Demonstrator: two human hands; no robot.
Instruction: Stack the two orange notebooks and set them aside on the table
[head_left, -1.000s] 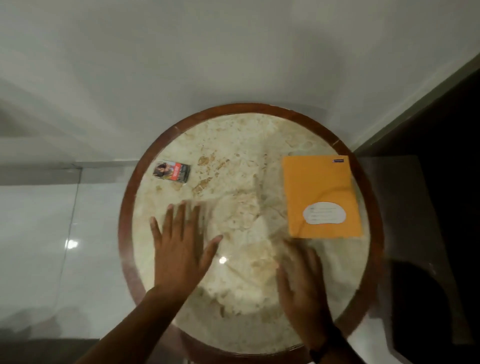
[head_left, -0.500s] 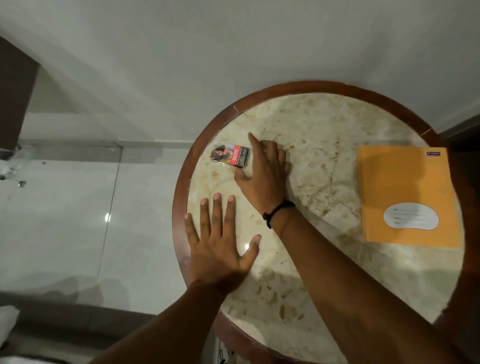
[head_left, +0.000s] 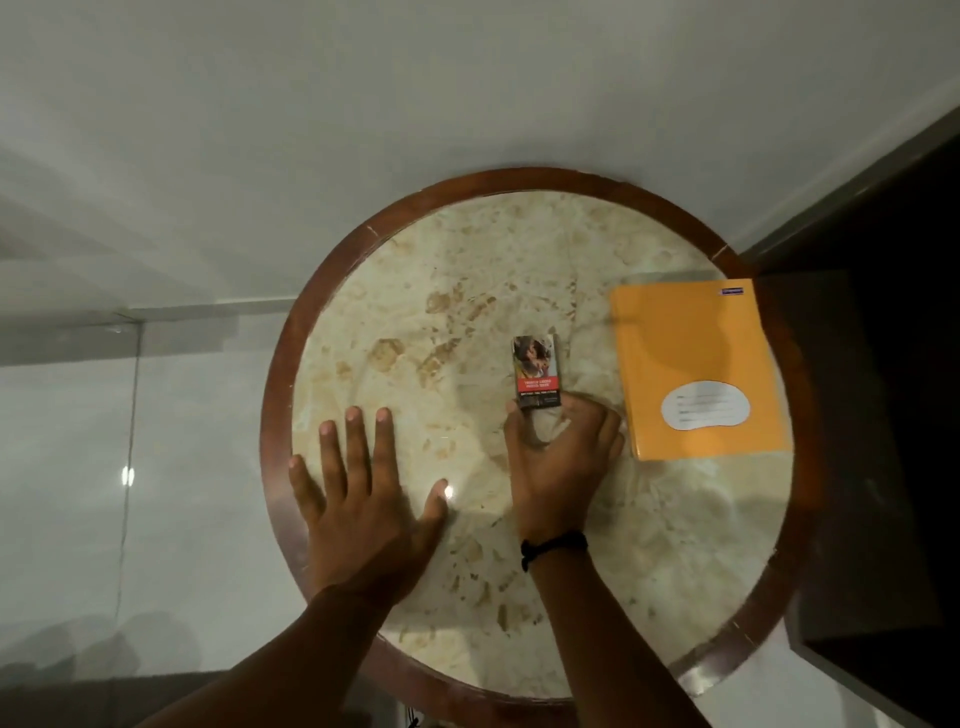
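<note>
One orange notebook stack (head_left: 698, 371) set aside at table (head_left: 415, 322) edge, apparently done; left hand (head_left: 363, 499) flat, empty; right hand (head_left: 561, 457) pinching small box (head_left: 536, 373).

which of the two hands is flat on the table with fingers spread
The left hand: it lies palm-down on the marble table, fingers spread, touching no object. The right hand is instead curled, fingertips at the small red box.

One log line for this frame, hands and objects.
left hand: flat on table | right hand: fingers on small box | orange notebooks: right side, untouched
</note>
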